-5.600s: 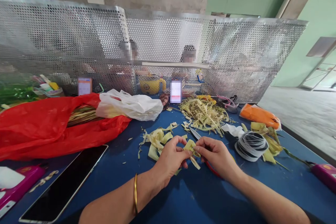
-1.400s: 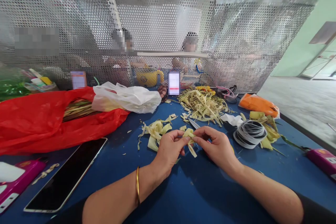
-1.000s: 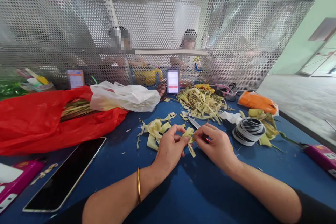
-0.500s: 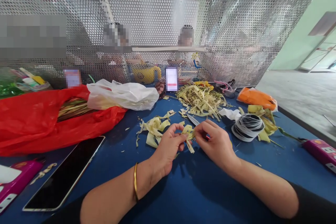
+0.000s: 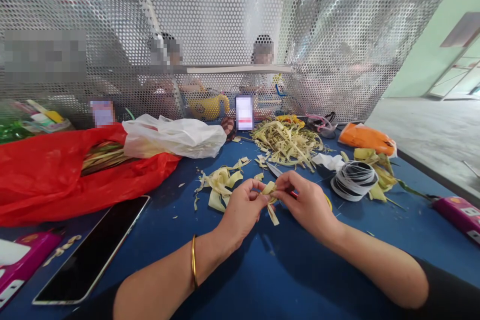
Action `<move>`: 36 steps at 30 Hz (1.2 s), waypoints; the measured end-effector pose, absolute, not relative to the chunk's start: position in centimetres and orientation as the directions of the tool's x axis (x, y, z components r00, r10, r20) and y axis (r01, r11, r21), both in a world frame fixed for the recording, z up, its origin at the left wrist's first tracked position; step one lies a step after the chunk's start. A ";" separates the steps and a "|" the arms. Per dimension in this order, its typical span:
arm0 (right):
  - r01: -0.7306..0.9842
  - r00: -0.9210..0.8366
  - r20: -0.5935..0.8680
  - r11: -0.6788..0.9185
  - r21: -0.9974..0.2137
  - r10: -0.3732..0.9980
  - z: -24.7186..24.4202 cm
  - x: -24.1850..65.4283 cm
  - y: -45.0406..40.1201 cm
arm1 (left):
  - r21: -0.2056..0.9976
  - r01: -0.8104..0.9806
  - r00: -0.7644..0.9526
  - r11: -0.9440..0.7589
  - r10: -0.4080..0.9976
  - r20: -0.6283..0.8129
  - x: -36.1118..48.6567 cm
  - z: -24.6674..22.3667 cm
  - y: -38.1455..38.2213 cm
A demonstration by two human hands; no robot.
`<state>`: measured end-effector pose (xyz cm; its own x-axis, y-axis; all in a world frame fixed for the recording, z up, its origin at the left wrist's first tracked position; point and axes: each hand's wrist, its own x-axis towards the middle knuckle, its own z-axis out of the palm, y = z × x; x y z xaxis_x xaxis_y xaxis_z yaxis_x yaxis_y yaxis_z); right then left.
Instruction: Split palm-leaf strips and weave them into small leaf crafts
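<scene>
Near the middle of the blue table, my left hand [image 5: 245, 207] pinches a small bundle of pale yellow-green leaf strips [image 5: 273, 214], whose ends hang below the fingers. My right hand [image 5: 305, 202] is closed on the right side of the same bundle, fingertips close to those of my left. Scissors [image 5: 274, 170] lie partly under my right hand; their blades point away, and a yellow handle shows beside the hand. Loose leaf pieces [image 5: 219, 185] lie just left of my hands.
Behind my hands is a heap of shredded strips [image 5: 288, 140]. A spool of white cord [image 5: 354, 181] and an orange packet [image 5: 367, 140] are at right. At left are a red bag [image 5: 45, 175], a white bag [image 5: 180, 135] and a dark phone [image 5: 93, 250]. A perforated metal screen [image 5: 225, 25] stands behind.
My right hand has shifted slightly left and its fingertips are closer to my left hand. The strip bundle has turned a little, and the scissors' yellow handle shows more.
</scene>
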<state>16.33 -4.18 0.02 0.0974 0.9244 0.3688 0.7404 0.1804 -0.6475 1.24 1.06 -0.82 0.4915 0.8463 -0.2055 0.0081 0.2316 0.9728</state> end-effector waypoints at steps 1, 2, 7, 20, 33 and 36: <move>0.671 0.134 0.311 0.145 -0.727 0.941 0.1 16.4 -4.1 | 0.975 0.021 0.485 0.223 0.850 -0.205 1.2 -0.8 1.1; 0.608 0.156 0.261 0.116 -0.786 0.953 0.1 16.4 -4.0 | 0.975 0.034 0.481 0.221 0.851 -0.210 1.2 -0.8 1.2; 0.467 0.159 0.142 0.052 -0.883 0.977 0.0 16.6 -3.5 | 0.955 0.086 0.545 0.284 0.789 -0.284 1.2 -0.3 1.2; 0.067 0.019 -0.189 -0.190 -0.980 0.982 1.1 17.3 -3.3 | 0.974 0.156 0.738 0.164 0.636 -0.226 1.0 0.4 0.6; -0.090 0.200 -0.132 -0.116 -0.989 0.971 -0.7 16.7 -3.1 | 0.953 0.180 0.798 0.242 0.531 -0.285 1.0 1.1 -0.4; -0.045 0.205 -0.098 -0.091 -0.995 0.974 -0.5 16.3 -3.4 | 0.946 0.236 0.753 0.224 0.573 -0.323 1.4 0.5 -1.0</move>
<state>16.29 -3.38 -0.53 0.2046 0.9739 -0.0980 -0.0451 -0.0907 -0.9949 1.44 -1.02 0.46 0.7530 0.5732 -0.3232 0.2357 0.2236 0.9457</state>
